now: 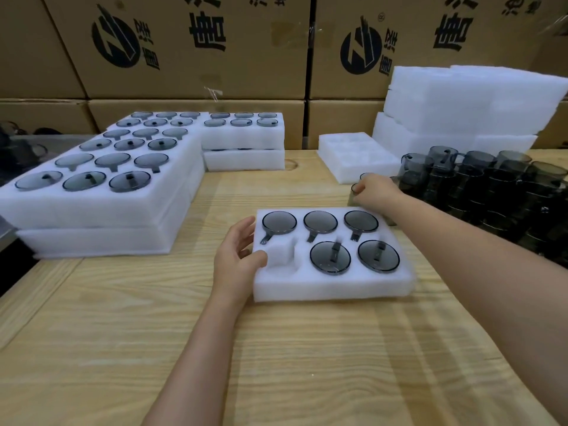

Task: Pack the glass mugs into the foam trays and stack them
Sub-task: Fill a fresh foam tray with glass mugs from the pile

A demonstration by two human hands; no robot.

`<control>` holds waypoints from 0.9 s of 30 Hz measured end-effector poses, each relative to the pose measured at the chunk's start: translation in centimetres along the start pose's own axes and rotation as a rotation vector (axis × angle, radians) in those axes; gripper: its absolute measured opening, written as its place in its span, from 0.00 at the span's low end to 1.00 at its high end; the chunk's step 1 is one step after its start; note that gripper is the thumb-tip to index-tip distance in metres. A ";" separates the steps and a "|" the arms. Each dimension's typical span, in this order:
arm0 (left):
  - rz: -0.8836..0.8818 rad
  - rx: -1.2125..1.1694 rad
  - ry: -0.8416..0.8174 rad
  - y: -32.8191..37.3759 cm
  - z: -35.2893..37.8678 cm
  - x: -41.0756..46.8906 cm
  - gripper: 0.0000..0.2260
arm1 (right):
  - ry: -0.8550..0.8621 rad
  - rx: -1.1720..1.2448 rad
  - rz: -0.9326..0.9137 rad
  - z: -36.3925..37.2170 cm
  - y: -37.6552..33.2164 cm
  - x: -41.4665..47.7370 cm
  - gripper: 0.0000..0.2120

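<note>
On wooden table (276, 348) before cartons (196, 56), left hand (236, 256) pinches foam tray (332, 287), right hand (373, 189) seemingly clasps mug (354, 195).

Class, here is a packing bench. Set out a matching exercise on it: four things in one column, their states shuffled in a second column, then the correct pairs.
Column A
1. near white foam tray
2. far small white foam tray
3. left hand
4. right hand

Column B
a. grips a loose smoky grey glass mug
b. every slot empty
c. five mugs in, one slot free
d. holds the near tray's left edge

Pairs: 1-c, 2-b, 3-d, 4-a
</note>
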State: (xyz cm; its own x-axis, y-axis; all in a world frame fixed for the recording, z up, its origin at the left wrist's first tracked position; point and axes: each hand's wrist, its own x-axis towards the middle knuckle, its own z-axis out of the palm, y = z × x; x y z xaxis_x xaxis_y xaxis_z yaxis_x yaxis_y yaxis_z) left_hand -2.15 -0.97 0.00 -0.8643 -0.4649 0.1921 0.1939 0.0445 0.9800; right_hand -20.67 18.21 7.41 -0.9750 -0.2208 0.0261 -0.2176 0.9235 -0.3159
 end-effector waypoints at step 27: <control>0.072 -0.302 -0.217 1.0 -1.1 -0.1 0.23 | -0.149 0.573 -0.504 -2.0 -9.2 -13.2 0.08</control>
State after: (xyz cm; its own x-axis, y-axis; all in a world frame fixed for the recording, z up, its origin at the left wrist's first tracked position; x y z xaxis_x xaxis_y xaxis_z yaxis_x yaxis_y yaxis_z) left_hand -1.35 -1.87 0.95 -0.9155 -0.2701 0.2982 0.3578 -0.2073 0.9105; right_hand -5.85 13.27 11.87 -0.7395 -0.6482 0.1817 -0.5359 0.4034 -0.7417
